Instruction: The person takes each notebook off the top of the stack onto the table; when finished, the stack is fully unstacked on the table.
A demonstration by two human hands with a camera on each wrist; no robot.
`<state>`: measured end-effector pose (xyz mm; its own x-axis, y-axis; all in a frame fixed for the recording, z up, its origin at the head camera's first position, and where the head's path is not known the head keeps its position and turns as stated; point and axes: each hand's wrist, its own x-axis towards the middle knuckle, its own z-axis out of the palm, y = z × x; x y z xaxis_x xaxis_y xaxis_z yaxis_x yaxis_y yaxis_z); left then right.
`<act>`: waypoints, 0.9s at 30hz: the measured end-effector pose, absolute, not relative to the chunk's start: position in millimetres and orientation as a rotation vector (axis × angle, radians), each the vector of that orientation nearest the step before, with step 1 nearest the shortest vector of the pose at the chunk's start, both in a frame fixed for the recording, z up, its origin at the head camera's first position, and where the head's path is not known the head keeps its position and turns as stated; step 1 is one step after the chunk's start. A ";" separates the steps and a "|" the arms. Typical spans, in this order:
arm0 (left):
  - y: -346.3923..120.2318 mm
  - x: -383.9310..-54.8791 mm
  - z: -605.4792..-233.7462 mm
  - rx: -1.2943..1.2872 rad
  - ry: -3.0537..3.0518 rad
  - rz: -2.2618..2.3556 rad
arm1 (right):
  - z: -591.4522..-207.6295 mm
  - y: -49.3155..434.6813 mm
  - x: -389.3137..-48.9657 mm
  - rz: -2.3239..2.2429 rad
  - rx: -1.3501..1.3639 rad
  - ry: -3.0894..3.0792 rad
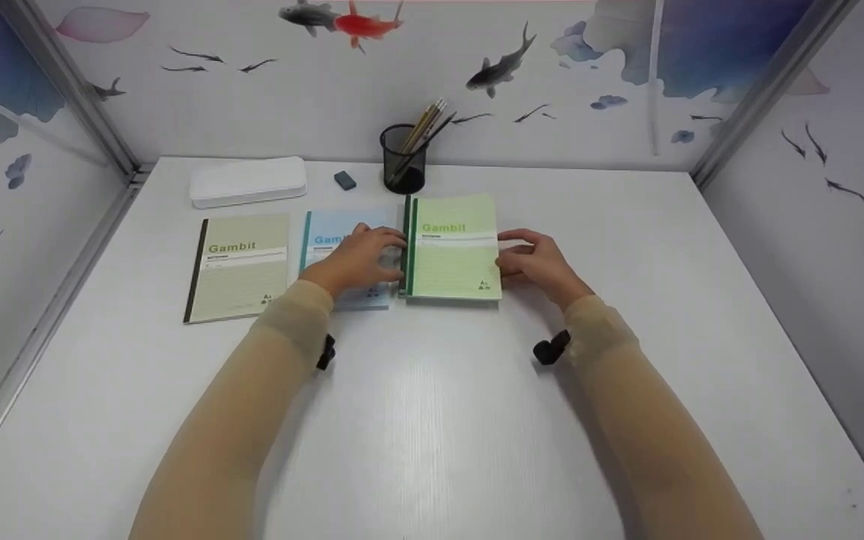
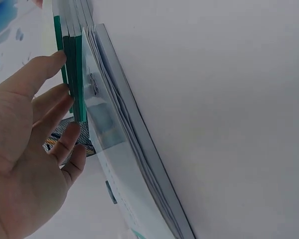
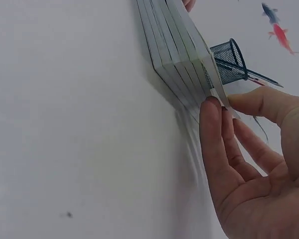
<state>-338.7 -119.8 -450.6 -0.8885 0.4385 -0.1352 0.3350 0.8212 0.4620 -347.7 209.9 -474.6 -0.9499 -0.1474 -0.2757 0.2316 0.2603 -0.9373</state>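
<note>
In the head view, a stack of green notebooks (image 1: 454,259) lies at the table's middle, its dark green spines on the left slightly out of line. My left hand (image 1: 361,259) reaches over the blue notebook (image 1: 363,300), its fingertips (image 2: 59,59) touching the spines with fingers loosely bent. At the stack's right edge, my right hand (image 1: 541,266) pinches the top green notebook between thumb (image 3: 259,104) and fingers. The right wrist view shows a narrow gap below this top notebook. An olive notebook (image 1: 241,281) lies farther left.
A black mesh pen cup (image 1: 404,169) with pencils stands behind the stack. Left of it are a dark eraser (image 1: 344,180) and a white case (image 1: 248,182). Printed wall panels (image 1: 252,105) border the white table (image 1: 417,435) at the back and sides.
</note>
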 end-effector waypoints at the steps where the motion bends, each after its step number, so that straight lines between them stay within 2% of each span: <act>1: -119.9 -338.5 -450.5 0.600 2.768 0.639 | -475.5 210.9 -347.5 -1.744 0.080 2.239; 13: -119.4 -337.8 -449.8 0.562 2.759 0.657 | -480.9 237.5 -341.8 -1.838 0.109 2.217; 27: -118.9 -340.6 -452.6 0.558 2.745 0.669 | -466.4 290.0 -331.4 -1.944 0.225 2.059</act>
